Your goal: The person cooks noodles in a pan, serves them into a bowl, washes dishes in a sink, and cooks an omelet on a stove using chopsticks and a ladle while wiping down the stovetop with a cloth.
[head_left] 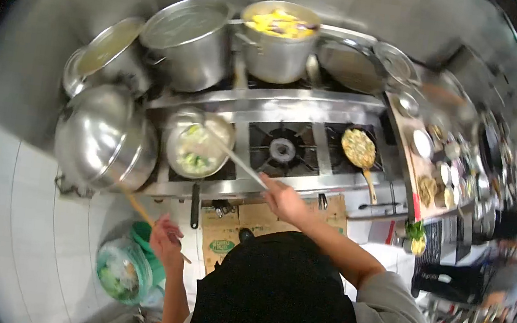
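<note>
My right hand (281, 201) is closed round the handle of a long metal ladle (233, 156), which reaches over a pan (222, 132) on the stove. Pale and green food pieces (194, 159) lie in that pan, whose black handle (195, 207) points toward me. In my left hand (166, 238) is a long wooden stick (138, 206), its far end near a big metal bowl or pot (105, 136). What the stick's far end touches is blurred.
Tall pots (278, 57) line the back; one holds yellow pieces. A small pan of food (358, 148) stands right of a bare burner (282, 150). Bowls and utensils crowd the right counter (410, 174). A lined bin (122, 271) stands lower left. People are at far right.
</note>
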`<state>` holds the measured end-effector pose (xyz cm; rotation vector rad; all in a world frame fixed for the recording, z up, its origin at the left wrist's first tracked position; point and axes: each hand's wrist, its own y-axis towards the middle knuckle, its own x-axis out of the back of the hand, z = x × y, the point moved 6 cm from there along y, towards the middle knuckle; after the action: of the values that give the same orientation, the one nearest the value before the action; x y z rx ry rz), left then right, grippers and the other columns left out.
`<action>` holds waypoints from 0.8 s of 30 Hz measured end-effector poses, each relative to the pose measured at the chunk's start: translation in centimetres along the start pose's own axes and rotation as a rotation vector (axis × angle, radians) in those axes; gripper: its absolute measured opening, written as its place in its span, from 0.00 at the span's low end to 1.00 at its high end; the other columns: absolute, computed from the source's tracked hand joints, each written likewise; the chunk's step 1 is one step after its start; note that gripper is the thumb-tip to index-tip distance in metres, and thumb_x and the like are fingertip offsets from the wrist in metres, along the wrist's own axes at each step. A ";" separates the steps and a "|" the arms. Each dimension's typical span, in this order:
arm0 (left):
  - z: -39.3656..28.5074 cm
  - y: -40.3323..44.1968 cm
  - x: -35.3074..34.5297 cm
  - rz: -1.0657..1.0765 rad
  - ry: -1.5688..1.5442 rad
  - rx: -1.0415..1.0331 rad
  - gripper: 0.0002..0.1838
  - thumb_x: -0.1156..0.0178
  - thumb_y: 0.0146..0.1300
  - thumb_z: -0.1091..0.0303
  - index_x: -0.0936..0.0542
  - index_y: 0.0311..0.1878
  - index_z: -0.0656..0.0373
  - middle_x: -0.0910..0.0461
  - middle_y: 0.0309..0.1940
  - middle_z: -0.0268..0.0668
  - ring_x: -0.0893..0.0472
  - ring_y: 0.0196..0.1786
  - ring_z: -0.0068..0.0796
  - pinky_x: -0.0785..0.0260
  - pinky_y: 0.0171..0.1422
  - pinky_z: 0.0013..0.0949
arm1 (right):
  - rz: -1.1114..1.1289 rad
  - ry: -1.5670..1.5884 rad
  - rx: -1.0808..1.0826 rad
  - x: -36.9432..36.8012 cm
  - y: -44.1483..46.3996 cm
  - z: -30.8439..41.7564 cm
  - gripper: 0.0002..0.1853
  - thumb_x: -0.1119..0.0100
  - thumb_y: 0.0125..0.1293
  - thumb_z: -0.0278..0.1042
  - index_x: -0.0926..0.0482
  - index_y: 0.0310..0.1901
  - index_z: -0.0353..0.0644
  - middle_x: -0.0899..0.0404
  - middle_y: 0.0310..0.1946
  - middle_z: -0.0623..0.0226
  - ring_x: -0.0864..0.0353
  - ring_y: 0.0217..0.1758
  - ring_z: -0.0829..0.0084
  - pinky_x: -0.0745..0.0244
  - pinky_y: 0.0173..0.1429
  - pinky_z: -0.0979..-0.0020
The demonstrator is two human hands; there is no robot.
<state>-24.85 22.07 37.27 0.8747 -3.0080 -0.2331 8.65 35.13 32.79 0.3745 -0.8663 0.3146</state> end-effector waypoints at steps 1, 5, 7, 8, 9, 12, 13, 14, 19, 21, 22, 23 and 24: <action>-1.5 0.6 -1.4 0.029 -0.068 -0.025 0.23 0.51 0.79 0.55 0.22 0.52 0.70 0.25 0.27 0.34 0.29 0.24 0.19 0.37 0.28 0.24 | 0.009 0.064 -0.025 -0.4 -0.5 -0.1 0.31 0.45 0.72 0.39 0.36 0.75 0.49 0.15 0.36 0.51 0.16 0.32 0.50 0.19 0.36 0.52; -2.5 3.3 -11.6 0.246 -0.182 -0.044 0.24 0.53 0.79 0.51 0.23 0.55 0.68 0.27 0.26 0.32 0.33 0.21 0.16 0.42 0.24 0.20 | 0.040 0.668 -0.183 -1.7 -1.7 -1.9 0.27 0.45 0.75 0.40 0.33 0.73 0.49 0.21 0.28 0.68 0.22 0.24 0.74 0.21 0.28 0.68; -2.3 2.2 -15.0 0.401 -0.117 0.025 0.24 0.52 0.79 0.52 0.24 0.55 0.67 0.28 0.26 0.31 0.33 0.21 0.16 0.42 0.24 0.20 | 0.371 1.328 -0.659 1.7 -5.9 -2.1 0.23 0.49 0.77 0.36 0.31 0.71 0.48 0.26 0.27 0.74 0.31 0.20 0.83 0.29 0.24 0.77; -2.3 1.5 -17.0 0.449 -0.083 0.041 0.23 0.52 0.79 0.52 0.24 0.55 0.67 0.29 0.25 0.31 0.34 0.20 0.15 0.42 0.24 0.20 | 0.265 1.347 -0.734 5.1 -7.9 -4.1 0.23 0.50 0.77 0.36 0.31 0.71 0.48 0.26 0.27 0.74 0.31 0.20 0.83 0.30 0.23 0.77; -2.1 0.4 -18.8 0.484 -0.098 0.079 0.22 0.53 0.80 0.54 0.24 0.55 0.67 0.29 0.25 0.30 0.34 0.20 0.15 0.42 0.24 0.21 | 0.182 1.372 -0.793 8.7 -10.5 -5.6 0.23 0.50 0.77 0.36 0.31 0.71 0.48 0.26 0.27 0.73 0.32 0.20 0.84 0.31 0.23 0.77; -2.0 -4.4 -22.7 0.578 -0.072 0.146 0.20 0.54 0.80 0.57 0.25 0.55 0.66 0.31 0.24 0.30 0.34 0.21 0.14 0.42 0.24 0.21 | -0.102 1.295 -0.852 16.0 -19.1 -12.9 0.23 0.47 0.75 0.36 0.28 0.69 0.46 0.26 0.26 0.75 0.31 0.19 0.81 0.32 0.24 0.75; -1.5 -6.1 -24.0 0.628 -0.042 0.145 0.19 0.55 0.81 0.58 0.25 0.55 0.66 0.31 0.24 0.29 0.34 0.21 0.14 0.42 0.25 0.21 | -0.204 0.997 -0.820 19.6 -21.7 -15.2 0.23 0.45 0.74 0.38 0.27 0.68 0.45 0.23 0.26 0.69 0.29 0.19 0.78 0.30 0.25 0.72; -1.1 -7.7 -25.6 0.673 -0.010 0.144 0.18 0.55 0.81 0.59 0.25 0.55 0.65 0.31 0.24 0.29 0.34 0.21 0.14 0.43 0.25 0.21 | -0.297 0.699 -0.776 23.4 -24.0 -17.5 0.24 0.43 0.72 0.39 0.25 0.67 0.43 0.21 0.27 0.64 0.26 0.19 0.74 0.27 0.27 0.69; -0.3 -15.1 -34.0 0.723 0.160 0.156 0.15 0.55 0.81 0.61 0.25 0.54 0.64 0.31 0.22 0.29 0.35 0.20 0.15 0.42 0.23 0.23 | -0.570 -0.227 -0.601 36.9 -30.1 -32.0 0.25 0.43 0.68 0.36 0.26 0.66 0.41 0.19 0.32 0.39 0.16 0.34 0.47 0.22 0.40 0.52; -0.6 -17.9 -37.6 0.753 0.226 0.216 0.15 0.54 0.81 0.61 0.25 0.54 0.63 0.31 0.21 0.30 0.35 0.19 0.16 0.42 0.22 0.24 | -0.604 -0.307 -0.588 40.0 -30.0 -38.7 0.26 0.42 0.67 0.36 0.27 0.67 0.41 0.18 0.33 0.40 0.16 0.37 0.45 0.22 0.43 0.49; -0.7 -19.2 -39.3 0.776 0.248 0.247 0.15 0.54 0.81 0.61 0.25 0.54 0.63 0.31 0.21 0.30 0.35 0.19 0.16 0.42 0.22 0.24 | -0.542 -0.305 -0.686 40.9 -29.6 -41.8 0.27 0.41 0.66 0.37 0.27 0.67 0.42 0.18 0.35 0.41 0.15 0.38 0.45 0.22 0.44 0.48; -0.8 -20.4 -40.8 0.794 0.271 0.278 0.15 0.54 0.81 0.61 0.25 0.54 0.63 0.31 0.20 0.30 0.35 0.19 0.16 0.42 0.22 0.24 | -0.545 -0.318 -0.703 41.7 -28.9 -44.5 0.27 0.41 0.66 0.36 0.27 0.67 0.44 0.18 0.35 0.42 0.16 0.39 0.44 0.22 0.44 0.48; -0.9 -21.5 -41.9 0.810 0.298 0.311 0.15 0.54 0.81 0.61 0.24 0.55 0.63 0.31 0.20 0.31 0.34 0.18 0.16 0.42 0.21 0.24 | -0.545 -0.327 -0.720 41.9 -28.2 -47.0 0.26 0.41 0.67 0.36 0.27 0.67 0.46 0.18 0.36 0.43 0.16 0.40 0.44 0.22 0.45 0.48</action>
<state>22.04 26.38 36.87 -0.3326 -2.8513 0.3424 77.62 35.61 32.54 -0.0264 -1.0917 -0.5730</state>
